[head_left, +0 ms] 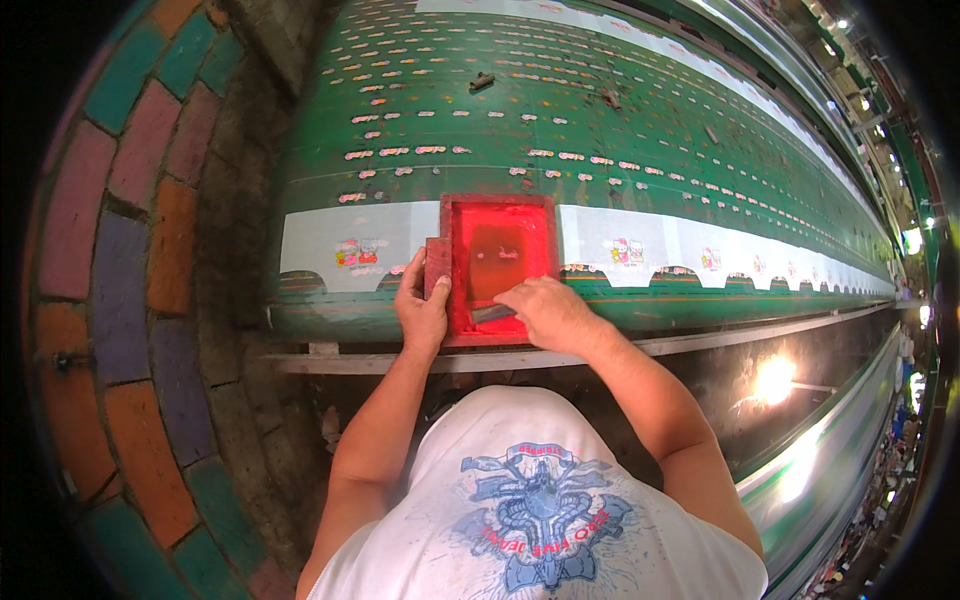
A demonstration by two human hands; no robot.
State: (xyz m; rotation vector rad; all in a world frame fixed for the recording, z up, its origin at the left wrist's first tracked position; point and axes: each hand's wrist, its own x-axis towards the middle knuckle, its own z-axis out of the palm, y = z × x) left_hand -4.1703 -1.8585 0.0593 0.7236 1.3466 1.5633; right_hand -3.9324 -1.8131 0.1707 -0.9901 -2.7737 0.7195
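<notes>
A red-stained screen printing frame [548, 225] lies across a strip of white fabric pieces [400, 228] on the green table. My left hand [424, 308] is closed round a red wooden block at the frame's left side, thumb on its near end. Inside the frame, near its front edge, my right hand [545, 312] grips a squeegee [492, 315] with a dark edge against the red-inked mesh [497, 255]. Small cartoon prints [630, 252] show on the fabric to either side of the frame.
The long green printing table [420, 180] carries rows of small leftover print marks and a few dark clamp-like bits [482, 80]. A pale rail [480, 360] runs along its near edge. On the left stands a painted brick wall [125, 270]; a bright light [774, 380] glares at right.
</notes>
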